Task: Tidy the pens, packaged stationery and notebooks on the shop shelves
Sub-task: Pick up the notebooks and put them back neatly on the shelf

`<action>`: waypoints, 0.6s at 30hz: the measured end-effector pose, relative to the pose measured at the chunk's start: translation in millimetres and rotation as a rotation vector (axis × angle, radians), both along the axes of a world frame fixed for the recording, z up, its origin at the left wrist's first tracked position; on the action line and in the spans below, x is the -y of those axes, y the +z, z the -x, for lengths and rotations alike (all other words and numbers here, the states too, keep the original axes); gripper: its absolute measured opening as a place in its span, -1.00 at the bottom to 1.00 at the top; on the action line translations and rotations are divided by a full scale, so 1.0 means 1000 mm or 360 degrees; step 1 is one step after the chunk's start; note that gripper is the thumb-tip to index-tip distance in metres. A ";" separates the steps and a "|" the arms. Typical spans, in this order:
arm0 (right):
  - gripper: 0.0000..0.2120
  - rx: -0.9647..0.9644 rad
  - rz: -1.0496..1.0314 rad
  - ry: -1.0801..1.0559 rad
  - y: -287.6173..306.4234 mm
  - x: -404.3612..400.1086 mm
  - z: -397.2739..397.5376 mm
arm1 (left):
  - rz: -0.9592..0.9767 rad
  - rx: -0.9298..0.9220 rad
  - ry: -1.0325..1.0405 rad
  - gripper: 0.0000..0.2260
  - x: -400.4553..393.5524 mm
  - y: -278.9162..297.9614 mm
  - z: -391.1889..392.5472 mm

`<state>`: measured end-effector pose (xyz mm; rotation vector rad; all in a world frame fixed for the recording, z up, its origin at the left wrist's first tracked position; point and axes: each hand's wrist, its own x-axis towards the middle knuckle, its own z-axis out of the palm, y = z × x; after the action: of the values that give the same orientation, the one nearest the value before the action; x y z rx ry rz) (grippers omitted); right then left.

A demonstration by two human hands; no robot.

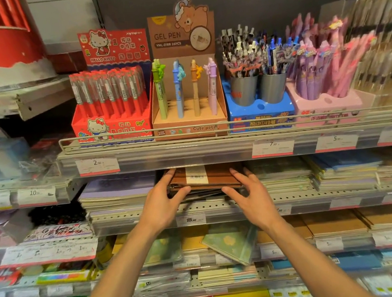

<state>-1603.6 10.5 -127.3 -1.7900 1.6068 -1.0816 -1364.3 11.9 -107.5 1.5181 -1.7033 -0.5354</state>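
- brown notebook (206, 178) lies on top of a stack on the second shelf (223, 207), under the pen boxes.
- left hand (165, 203) – fingers curled round its left edge.
- right hand (249, 191) – fingers spread, touching its right corner.

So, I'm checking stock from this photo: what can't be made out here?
- Brown notebooks, head view: stack depth hidden by the upper shelf lip and both hands.
- Pens in the clear holder, far right: motion-blurred.
- Price tag small print: too small to read.
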 end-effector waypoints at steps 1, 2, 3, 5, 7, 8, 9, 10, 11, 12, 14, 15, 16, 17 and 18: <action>-0.42 0.0000 0.0021 -0.0035 -0.002 0.001 -0.002 | 0.0011 -0.0004 0.0018 -0.38 0.001 0.000 0.001; -0.43 0.0006 0.0039 -0.0068 -0.003 0.003 -0.005 | 0.0023 -0.0006 0.0052 -0.40 0.003 -0.001 0.002; -0.43 0.0018 0.0053 -0.0099 -0.003 0.006 -0.007 | 0.0042 -0.0004 0.0094 -0.42 0.006 0.000 0.003; -0.44 0.0025 0.0080 -0.0151 -0.002 0.010 -0.011 | 0.0079 0.0021 0.0182 -0.45 0.010 0.000 0.006; -0.46 -0.0029 0.0108 -0.0198 -0.001 0.012 -0.014 | 0.0116 0.0070 0.0235 -0.47 0.013 -0.001 0.010; -0.47 -0.0063 0.0124 -0.0214 -0.002 0.012 -0.014 | 0.0137 0.0106 0.0254 -0.47 0.014 -0.002 0.011; -0.48 -0.0083 0.0138 -0.0222 -0.003 0.012 -0.015 | 0.0161 0.0138 0.0267 -0.46 0.014 -0.004 0.012; -0.49 -0.0096 0.0143 -0.0223 -0.004 0.012 -0.015 | 0.0178 0.0160 0.0279 -0.46 0.014 -0.006 0.012; -0.49 -0.0109 0.0144 -0.0225 -0.005 0.013 -0.015 | 0.0194 0.0172 0.0291 -0.46 0.014 -0.007 0.012; -0.49 -0.0125 0.0140 -0.0229 -0.005 0.014 -0.015 | 0.0204 0.0183 0.0301 -0.47 0.015 -0.008 0.012; -0.49 -0.0157 0.0134 -0.0245 -0.005 0.016 -0.015 | 0.0212 0.0200 0.0317 -0.47 0.015 -0.009 0.013; -0.49 -0.0177 0.0139 -0.0250 -0.005 0.016 -0.015 | 0.0220 0.0209 0.0325 -0.47 0.015 -0.010 0.014; -0.49 -0.0197 0.0140 -0.0252 -0.005 0.015 -0.015 | 0.0229 0.0221 0.0330 -0.47 0.015 -0.010 0.015; -0.49 -0.0209 0.0140 -0.0249 -0.006 0.015 -0.015 | 0.0239 0.0237 0.0330 -0.47 0.015 -0.011 0.015; -0.48 -0.0211 0.0132 -0.0241 -0.006 0.014 -0.014 | 0.0243 0.0253 0.0327 -0.47 0.014 -0.011 0.016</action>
<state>-1589.6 -3.8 -133.5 -1.8524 1.8259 -1.1326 -1380.4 -2.3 -118.2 1.6351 -1.6401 -0.1780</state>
